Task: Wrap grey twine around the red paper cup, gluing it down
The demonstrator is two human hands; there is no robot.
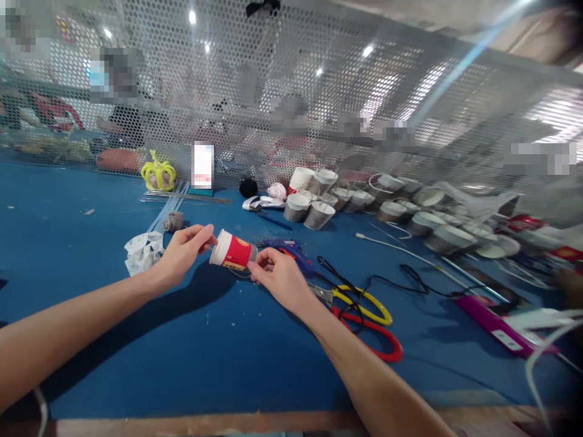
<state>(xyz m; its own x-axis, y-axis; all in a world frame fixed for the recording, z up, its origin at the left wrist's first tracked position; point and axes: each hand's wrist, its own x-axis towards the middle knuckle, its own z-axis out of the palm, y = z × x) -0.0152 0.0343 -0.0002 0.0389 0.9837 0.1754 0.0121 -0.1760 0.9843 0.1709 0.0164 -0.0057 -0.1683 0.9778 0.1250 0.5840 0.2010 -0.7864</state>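
Both hands on one paper cup (235, 250), held on its side, mouth to the left, base to the right. It sits between the hands, apart from the worktop (182, 373), about midway between front and back edges, left of centre.

Right hand (280, 279): thumb and fingers closed on the base end, pinching at a grey band of cord (253, 254). Most of the cup projects left of that grip; red printed side exposed.

Left hand (182, 252): fingertips at the white rim, mouth end. Can't tell whether it's pinching or just steadying; far fingertips hidden.

Just behind the right hand: blue glue gun (298, 258), partly covered. To its right, toward the front edge: cutters (339, 293), one yellow handle, one red, black cord lying across them.

By the left hand: crumpled paper (143, 252), grey yarn ball (173, 221) just behind it.

Back edge, left to right: yellow crown-shaped piece (159, 175), phone (203, 165) upright, black ball (248, 187), pink ball (277, 192), then a cluster of grey-wrapped cups (319, 215) running toward the right edge. Perforated screen (246, 91) stands behind.

Toward the front right corner: purple power strip (483, 318).
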